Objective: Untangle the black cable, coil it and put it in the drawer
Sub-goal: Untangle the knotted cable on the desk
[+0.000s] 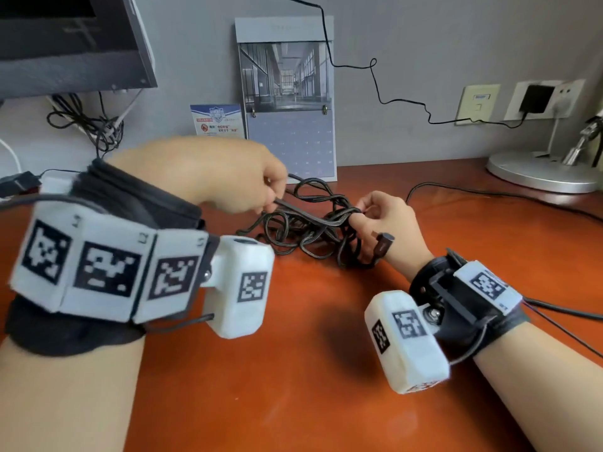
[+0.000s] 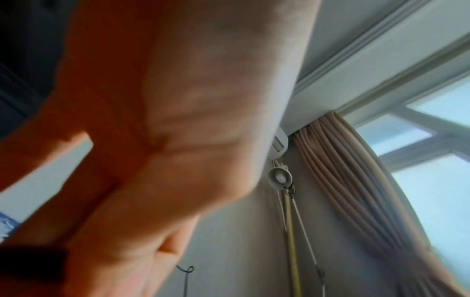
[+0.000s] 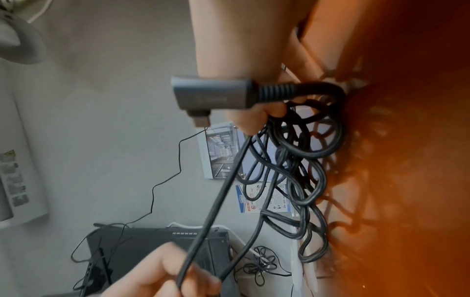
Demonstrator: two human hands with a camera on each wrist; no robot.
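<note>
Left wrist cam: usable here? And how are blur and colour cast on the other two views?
Left wrist view: blurred left hand fills the frame, no black cable visible, window blown out. Right wrist view: connector sharp, left hand smeared, orange desk cast at the right edge. Head view: mild motion blur on the left hand, right hand sharper, wide-angle bending.

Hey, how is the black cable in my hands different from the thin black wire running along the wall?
The black cable is thick; the thin wire is far finer. The black cable lies in a tangled heap on the desk, while the thin wire strings in a loose line across the wall to the adapter. The left hand and right hand both grip the black cable; nothing touches the thin wire. Both are black.
</note>
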